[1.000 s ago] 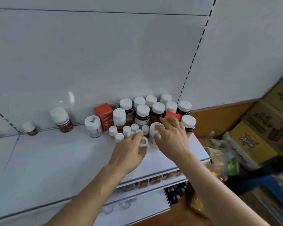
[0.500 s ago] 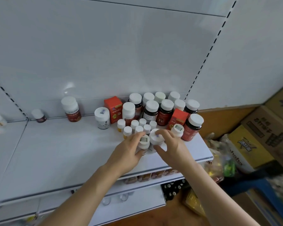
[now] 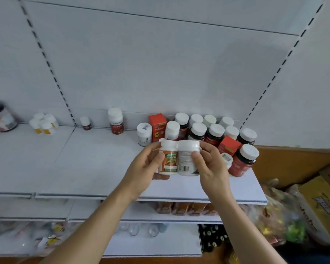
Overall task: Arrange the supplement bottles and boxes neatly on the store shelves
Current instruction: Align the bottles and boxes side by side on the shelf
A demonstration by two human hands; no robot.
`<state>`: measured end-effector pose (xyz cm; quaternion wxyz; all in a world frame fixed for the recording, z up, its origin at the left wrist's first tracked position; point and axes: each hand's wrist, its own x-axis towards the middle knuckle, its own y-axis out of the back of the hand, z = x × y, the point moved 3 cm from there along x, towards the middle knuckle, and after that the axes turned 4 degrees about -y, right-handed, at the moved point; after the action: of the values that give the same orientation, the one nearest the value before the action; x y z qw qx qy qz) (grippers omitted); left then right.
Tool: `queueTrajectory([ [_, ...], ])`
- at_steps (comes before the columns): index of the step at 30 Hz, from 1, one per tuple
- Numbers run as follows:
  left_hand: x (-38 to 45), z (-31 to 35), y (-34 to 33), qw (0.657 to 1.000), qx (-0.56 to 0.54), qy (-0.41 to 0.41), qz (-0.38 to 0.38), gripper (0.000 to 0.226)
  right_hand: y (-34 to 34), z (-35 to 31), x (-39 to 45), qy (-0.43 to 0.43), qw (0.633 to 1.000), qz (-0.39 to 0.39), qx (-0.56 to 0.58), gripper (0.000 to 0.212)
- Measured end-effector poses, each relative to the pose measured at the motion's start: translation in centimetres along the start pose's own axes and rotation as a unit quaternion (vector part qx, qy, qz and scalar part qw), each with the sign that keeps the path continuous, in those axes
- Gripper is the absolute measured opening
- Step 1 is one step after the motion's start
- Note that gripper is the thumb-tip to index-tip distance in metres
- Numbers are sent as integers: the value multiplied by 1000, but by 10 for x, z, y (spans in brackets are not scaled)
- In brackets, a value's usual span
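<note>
Two white-capped bottles being held above the shelf (image 3: 84, 168).
The left hand (image 3: 143, 168) is gripping the fruit-label bottle (image 3: 169, 159); the right hand (image 3: 210, 166) is gripping the barcode bottle (image 3: 187, 159), both touching, in front of the red box (image 3: 157, 126).

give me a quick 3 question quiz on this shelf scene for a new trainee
1. True or false: the left hand holds the bottle with the fruit label.
2. What printed mark faces the camera on the white bottle in the right hand? A) barcode B) price sticker C) red cross
3. Fill in: the red box by the back wall stands ____ on the shelf.

Key: 1 true; 2 A; 3 upright
</note>
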<state>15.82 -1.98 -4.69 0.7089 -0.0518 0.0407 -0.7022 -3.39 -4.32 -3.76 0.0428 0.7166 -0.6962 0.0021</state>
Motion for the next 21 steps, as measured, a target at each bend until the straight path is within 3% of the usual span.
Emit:
queueTrajectory([
  [3,-15,1,3,999,-11,12,46,34,-9,-1,-5,3,999,-38,8,29],
  [11,-55,5,29,993,3,19,119,36,-51,2,-19,8,994,-111,-9,32],
  [21,-91,21,109,983,-31,3,180,38,-145,-24,-40,58,978,-166,-113,55],
])
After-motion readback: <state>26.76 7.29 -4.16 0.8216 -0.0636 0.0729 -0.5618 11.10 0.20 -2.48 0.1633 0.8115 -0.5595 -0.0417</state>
